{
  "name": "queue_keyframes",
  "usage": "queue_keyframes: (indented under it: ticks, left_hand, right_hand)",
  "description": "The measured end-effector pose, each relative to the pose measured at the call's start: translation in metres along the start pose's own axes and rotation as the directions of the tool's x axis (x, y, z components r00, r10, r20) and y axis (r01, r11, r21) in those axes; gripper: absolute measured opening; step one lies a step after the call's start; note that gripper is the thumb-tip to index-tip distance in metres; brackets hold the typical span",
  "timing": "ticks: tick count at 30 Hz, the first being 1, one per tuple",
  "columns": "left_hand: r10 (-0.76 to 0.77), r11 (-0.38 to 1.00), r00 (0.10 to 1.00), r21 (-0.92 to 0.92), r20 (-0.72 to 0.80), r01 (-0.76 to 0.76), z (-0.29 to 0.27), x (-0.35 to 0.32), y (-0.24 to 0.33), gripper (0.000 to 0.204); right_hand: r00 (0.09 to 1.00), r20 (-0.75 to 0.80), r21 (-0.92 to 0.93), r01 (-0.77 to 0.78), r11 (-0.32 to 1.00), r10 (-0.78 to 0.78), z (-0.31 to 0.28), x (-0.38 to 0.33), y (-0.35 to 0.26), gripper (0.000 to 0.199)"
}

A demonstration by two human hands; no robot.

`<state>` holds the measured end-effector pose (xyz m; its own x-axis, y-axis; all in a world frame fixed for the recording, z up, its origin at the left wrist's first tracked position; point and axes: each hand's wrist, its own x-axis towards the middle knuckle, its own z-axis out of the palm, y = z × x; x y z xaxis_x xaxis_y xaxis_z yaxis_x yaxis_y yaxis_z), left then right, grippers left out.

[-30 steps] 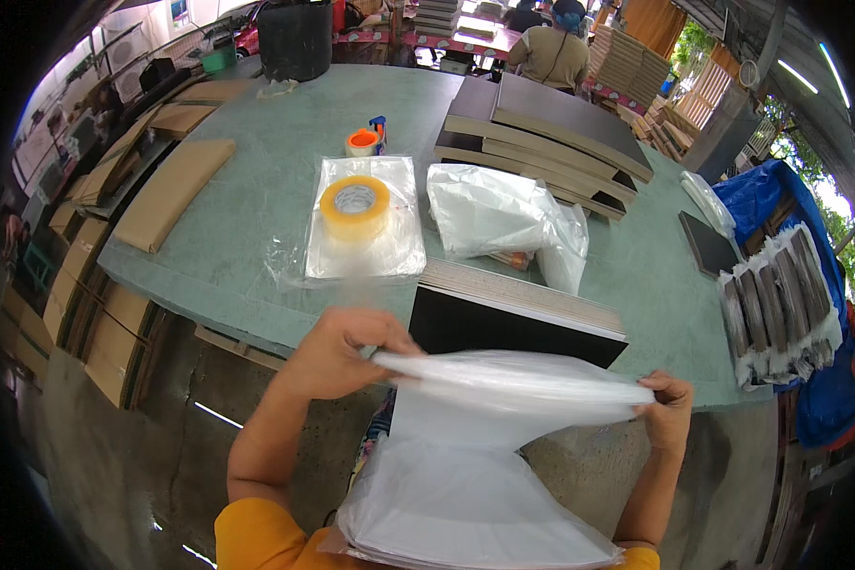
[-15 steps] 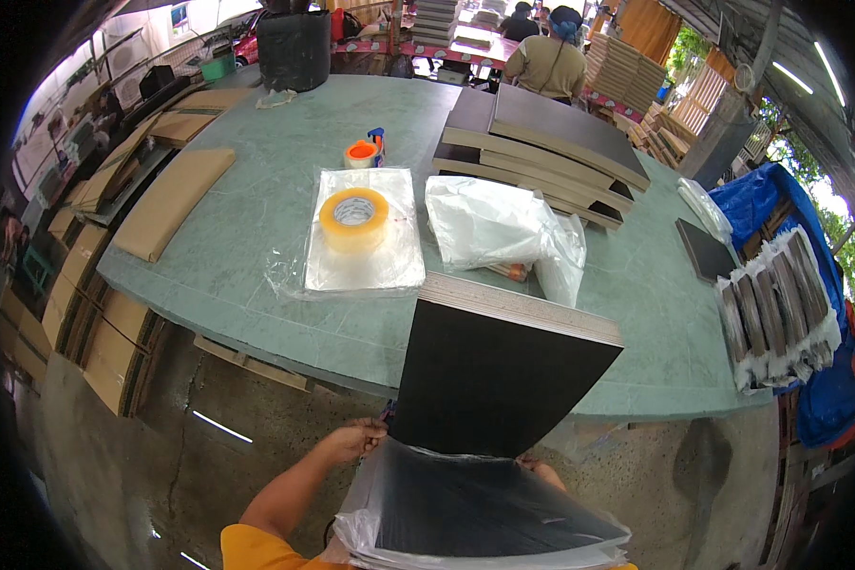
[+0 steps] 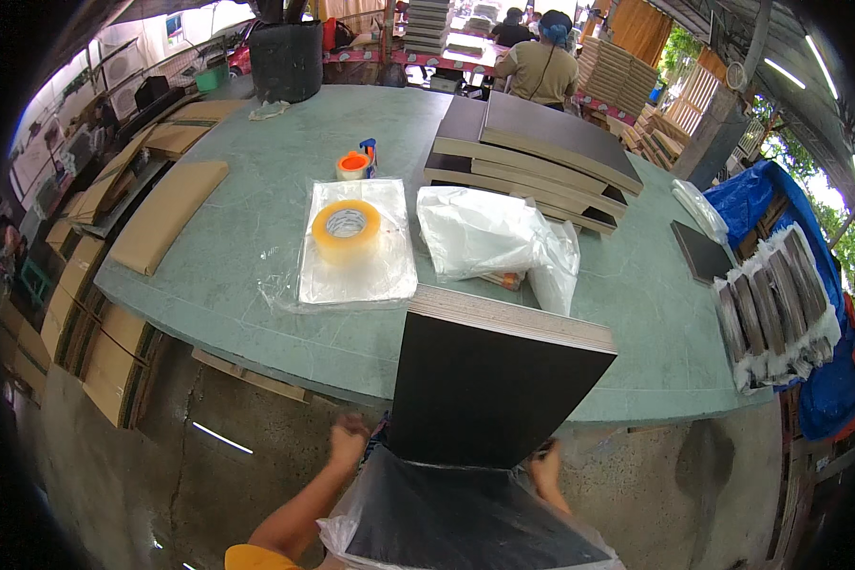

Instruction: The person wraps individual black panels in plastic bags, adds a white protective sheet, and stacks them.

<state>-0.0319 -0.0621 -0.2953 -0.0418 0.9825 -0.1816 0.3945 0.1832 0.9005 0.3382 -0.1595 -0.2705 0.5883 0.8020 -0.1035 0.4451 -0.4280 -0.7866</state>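
A thick stack of black boards (image 3: 494, 389) with pale edges stands upright against the table's front edge, its top leaning over the tabletop. A clear plastic bag (image 3: 465, 513) covers its lower part, the bag's mouth crossing the black face. My left hand (image 3: 349, 442) is at the stack's left side, near the bag's mouth; its fingers are smeared by motion. At the right side, my right hand (image 3: 544, 467) has its fingers curled by the stack's edge and the bag's corner. What these fingers hold, if anything, is hidden.
On the green table (image 3: 218, 275) lie a roll of clear tape (image 3: 347, 231) on flat plastic bags (image 3: 356, 285), an orange-cored tape roll (image 3: 353, 165), a crumpled white bag (image 3: 484, 233) and stacked dark boards (image 3: 560, 142). Wrapped bundles (image 3: 779, 304) stand right. A person (image 3: 541, 66) works beyond.
My left hand has moved up and slightly left from the bag's edge. More of my right hand shows, beside the stack. The stack has shifted slightly left and down in view.
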Motion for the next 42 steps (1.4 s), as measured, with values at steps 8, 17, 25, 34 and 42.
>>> queue_keyframes:
  ticks: [8, 17, 25, 34, 42]
  left_hand:
    - [0.514, 0.857, -0.147, -0.513, 0.845, 0.048, -0.083, -0.056, 0.229, 0.042]
    - [-0.390, 0.876, 0.741, -0.028, 0.547, 0.482, -0.013, -0.062, 0.024, 0.067]
    - [-0.280, 0.877, 0.347, 0.386, 0.895, -0.286, -0.056, -0.014, 0.154, 0.053]
    - [0.616, 0.289, 0.241, 0.069, 0.750, -0.955, 0.021, 0.077, 0.462, 0.019]
    - [0.384, 0.008, 0.449, 0.484, 0.806, -0.875, 0.137, 0.156, 0.451, 0.027]
  right_hand:
    - [-0.093, 0.711, 0.677, -0.178, 0.714, -0.697, -0.096, -0.046, -0.179, 0.044]
    - [0.322, 0.795, -0.173, -0.692, 0.701, 0.514, -0.040, -0.056, -0.008, 0.046]
    - [0.306, 0.892, 0.124, -0.873, 0.471, 0.332, 0.000, -0.022, -0.047, 0.038]
    - [0.379, 0.892, 0.258, -0.875, 0.409, 0.249, 0.004, -0.031, -0.023, 0.040]
    - [0.476, 0.824, 0.302, -0.827, 0.474, 0.306, -0.004, -0.038, 0.020, 0.042]
